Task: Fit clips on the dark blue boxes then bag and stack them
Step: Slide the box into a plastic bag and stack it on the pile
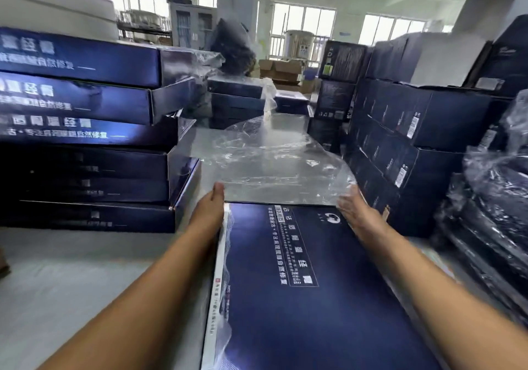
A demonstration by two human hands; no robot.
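Note:
A flat dark blue box [300, 284] with white lettering lies on the table in front of me. A clear plastic bag [271, 164] billows open past its far end. My left hand [210, 212] lies flat along the box's left far corner, fingers straight. My right hand [357, 212] sits at the right far corner under or against the bag's film, fingers extended. No clip shows in view.
A tall stack of the same dark blue boxes [85, 129] stands on the left. Dark cartons [414, 129] are stacked on the right, with bagged boxes [491, 212] at the far right. More boxes [237, 101] sit behind. White table surface [71, 284] at left.

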